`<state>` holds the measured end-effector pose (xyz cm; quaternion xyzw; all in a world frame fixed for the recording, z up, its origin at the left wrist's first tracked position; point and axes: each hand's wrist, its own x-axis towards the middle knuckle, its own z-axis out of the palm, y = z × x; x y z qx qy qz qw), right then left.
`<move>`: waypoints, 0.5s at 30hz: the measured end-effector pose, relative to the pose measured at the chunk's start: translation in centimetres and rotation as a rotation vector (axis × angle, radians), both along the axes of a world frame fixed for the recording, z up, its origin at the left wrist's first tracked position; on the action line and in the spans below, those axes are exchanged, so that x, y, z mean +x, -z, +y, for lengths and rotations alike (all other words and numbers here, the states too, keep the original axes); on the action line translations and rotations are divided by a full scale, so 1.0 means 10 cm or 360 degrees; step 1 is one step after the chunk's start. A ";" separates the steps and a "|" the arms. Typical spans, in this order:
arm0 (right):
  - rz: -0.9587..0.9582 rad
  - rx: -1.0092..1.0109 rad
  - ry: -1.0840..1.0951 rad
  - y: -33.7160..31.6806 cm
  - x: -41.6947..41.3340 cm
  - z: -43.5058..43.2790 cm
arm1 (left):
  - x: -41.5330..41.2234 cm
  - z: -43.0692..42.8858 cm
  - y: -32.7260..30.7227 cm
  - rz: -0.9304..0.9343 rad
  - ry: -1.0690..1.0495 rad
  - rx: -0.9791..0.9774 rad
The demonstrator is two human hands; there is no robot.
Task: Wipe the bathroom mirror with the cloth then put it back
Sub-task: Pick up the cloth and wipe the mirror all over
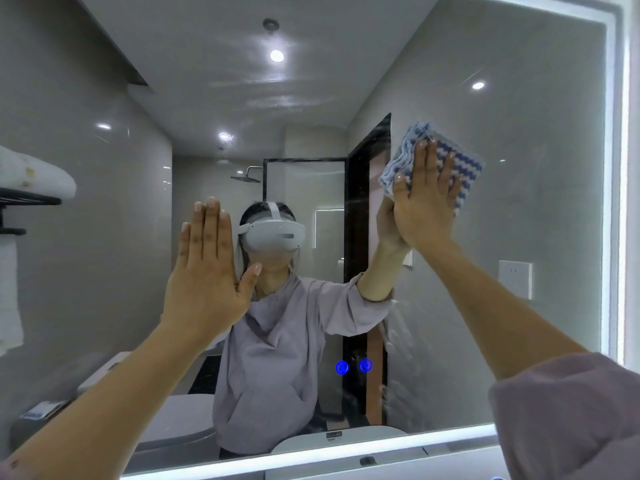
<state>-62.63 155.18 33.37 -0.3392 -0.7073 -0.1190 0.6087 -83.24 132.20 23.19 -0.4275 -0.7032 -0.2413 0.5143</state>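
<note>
Cloth (465, 169) flat on mirror (540, 112), short of right edge.

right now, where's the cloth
In the head view the blue-and-white cloth is high on the right side of the mirror, pressed flat to the glass under the right hand, just right of the reflected dark door frame.

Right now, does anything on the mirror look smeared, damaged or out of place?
Yes: hazy wipe streaks cross the light-framed bathroom mirror near its top centre, and wet-looking smears run down below the blue-and-white striped cloth, which the right hand presses flat on the glass. No cracks show.
</note>
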 end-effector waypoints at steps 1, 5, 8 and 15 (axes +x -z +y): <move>-0.0031 0.0018 -0.0002 0.06 -0.05 -0.05 | 0.00 0.00 0.00 0.0001 0.0001 0.0000; -0.0148 0.0145 -0.0052 0.35 -0.28 -0.33 | 0.01 0.01 0.01 0.0011 0.0020 0.0018; -0.0236 0.0238 -0.0120 0.64 -0.51 -0.56 | 0.00 0.00 0.00 -0.0006 0.0018 0.0002; -0.0478 0.0372 -0.0258 1.29 -0.83 -1.00 | 0.00 0.01 0.00 -0.0030 0.0024 -0.0028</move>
